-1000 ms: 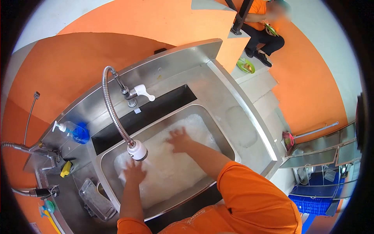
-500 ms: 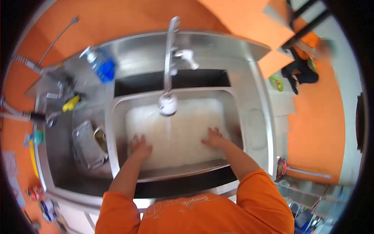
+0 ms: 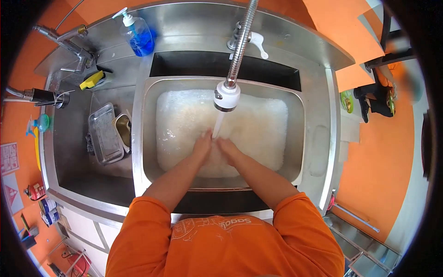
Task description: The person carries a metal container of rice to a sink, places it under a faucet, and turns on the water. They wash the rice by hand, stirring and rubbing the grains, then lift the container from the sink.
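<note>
A deep metal basin [image 3: 301,138] is filled with cloudy water over a pale, fine-grained mass that looks like rice [image 3: 258,124]. My left hand [image 3: 203,145] and my right hand [image 3: 227,150] are close together near the middle of the basin, at the water's surface. Fingers on both are loosely stretched and turned toward each other; I see nothing held, though some fingertips are hidden by splash. Above them hangs a white spray head [image 3: 227,96] on a coiled metal hose [image 3: 238,55]. A thin stream of water [image 3: 218,124] runs from it down between my hands.
To the left, a second sink [image 3: 87,184] holds a clear tray [image 3: 105,134] and a small metal container [image 3: 123,131]. A yellow sponge [image 3: 92,80] lies near its back. Behind stand a pump bottle of blue liquid [image 3: 140,41] and a white tap handle [image 3: 258,44]. Another person [image 3: 380,94] is at far right.
Both hands have come inward from the basin's two sides to meet under the spray head. Their spread fingers have drawn closer together. The camera view has shifted, too.
</note>
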Available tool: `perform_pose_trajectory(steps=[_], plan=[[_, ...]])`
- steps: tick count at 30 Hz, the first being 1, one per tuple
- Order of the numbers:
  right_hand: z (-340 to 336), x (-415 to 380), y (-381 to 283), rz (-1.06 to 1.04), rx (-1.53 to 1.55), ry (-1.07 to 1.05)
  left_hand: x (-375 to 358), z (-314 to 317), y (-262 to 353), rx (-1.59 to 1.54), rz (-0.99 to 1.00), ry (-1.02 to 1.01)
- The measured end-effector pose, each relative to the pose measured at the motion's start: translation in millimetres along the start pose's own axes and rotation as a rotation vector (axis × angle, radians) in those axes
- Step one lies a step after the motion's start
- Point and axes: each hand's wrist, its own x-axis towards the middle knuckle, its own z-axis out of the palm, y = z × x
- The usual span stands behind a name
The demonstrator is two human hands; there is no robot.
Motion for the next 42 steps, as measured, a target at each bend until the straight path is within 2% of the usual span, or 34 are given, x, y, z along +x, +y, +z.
perform_pose_trajectory(steps=[1,2,3,4,5,6,7,9,12,15,18,19,21,23,24,26,27,29,30,31,32,33,34,36,37,39,40,41,42], plan=[[10.9,-0.7,-6.1,-0.164,0.236,0.056,-9.5,3.6,16.7,0.004,-0.007,0.005],[17.5,-2.6,-14.1,-0.331,0.471,0.115,-22.4,6.8,40.3,-0.082,-0.047,0.14],[21.8,-6.0,-23.8,-0.329,0.476,0.108,-26.8,8.0,54.2,-0.166,-0.084,0.277],[26.5,-9.1,-35.3,-0.323,0.676,0.165,-18.6,6.8,54.7,-0.16,-0.082,0.285],[30.2,-8.3,-42.4,-0.311,0.876,0.223,-11.2,5.0,54.4,-0.376,-0.058,0.232],[29.6,-2.1,-43.6,-0.306,0.882,0.218,-5.2,4.2,52.5,-0.59,-0.034,0.175],[25.7,5.2,-41.6,-0.359,0.963,0.216,-6.7,5.5,57.5,-0.584,-0.037,0.179],[25.0,7.9,-39.7,-0.412,1.049,0.22,-17.9,11.0,75.0,-0.939,0.038,0.078],[33.2,-8.5,-42.4,-0.49,1.178,0.247,-29.3,17.3,72.9,-1.054,0.119,0.009],[42.7,-31.9,-46.5,-0.472,1.278,0.266,-49.4,22.0,78.3,-1.18,0.041,-0.054],[45.7,-44.3,-45.2,-0.451,1.296,0.278,-60.5,24.9,79.1,-1.146,0.001,-0.043],[44.0,-41.6,-41.7,-0.463,1.249,0.251,-62.1,26.3,79.1,-1.142,0.001,-0.047],[41.7,-38.4,-33.4,-0.48,1.205,0.227,-65.2,29.3,79.2,-0.739,0.163,0.167],[45.9,-56.9,-47.0,-0.564,0.879,0.442,-66.3,32.4,79.1,-0.637,0.207,0.189],[42.9,-55.3,-47.7,-0.571,0.883,0.445,-66.0,34.0,79.8,-0.537,0.25,0.216],[32.0,-45.5,-47.7,-0.572,0.558,0.466,-62.3,37.5,77.8,-0.552,0.271,0.201],[27.0,-40.4,-46.7,-0.576,0.563,0.47,-60.6,38.7,76.5,-0.569,0.287,0.194],[16.3,-30.6,-46.1,-0.694,0.098,0.516,-52.5,37.8,65.7,-0.484,0.299,0.172],[10.6,-27.3,-43.8,-0.697,0.104,0.52,-48.8,36.0,59.8,-0.401,0.305,0.155],[4.5,-25.6,-42.2,-0.658,-0.191,0.463,-46.3,31.8,57.9,-0.395,0.307,0.148],[-2.2,-24.1,-40.7,-0.606,-0.481,0.401,-43.0,25.0,56.5,-0.268,0.314,0.037],[-10.8,-20.6,-39.1,-0.606,-0.47,0.409,-39.8,17.7,54.9,-0.14,0.318,-0.074],[-21.7,-15.2,-37.8,-0.689,-0.564,0.422,-37.0,10.5,53.4,-0.131,0.316,-0.083],[-48.2,-12.6,-42.3,-0.795,-0.713,0.48,-31.5,-5.2,52.4,0.77,0.559,0.188],[-64.4,-12.9,-46.7,-0.818,-0.766,0.524,-29.2,-14.5,55.8,0.775,0.56,0.182],[-100.9,-4.4,-44.0,-0.789,-0.877,0.714,-26.6,-33.6,68.9,1.002,0.566,0.314],[-112.1,-10.8,-47.0,-0.712,-0.928,0.801,-28.0,-40.4,77.6,1.006,0.564,0.313],[-120.3,-20.2,-52.8,-0.633,-0.98,0.886,-30.4,-46.2,87.4,1.065,0.582,0.433],[-127.6,-25.0,-56.1,-0.63,-0.977,0.879,-29.8,-53.0,92.8,1.124,0.594,0.554]])
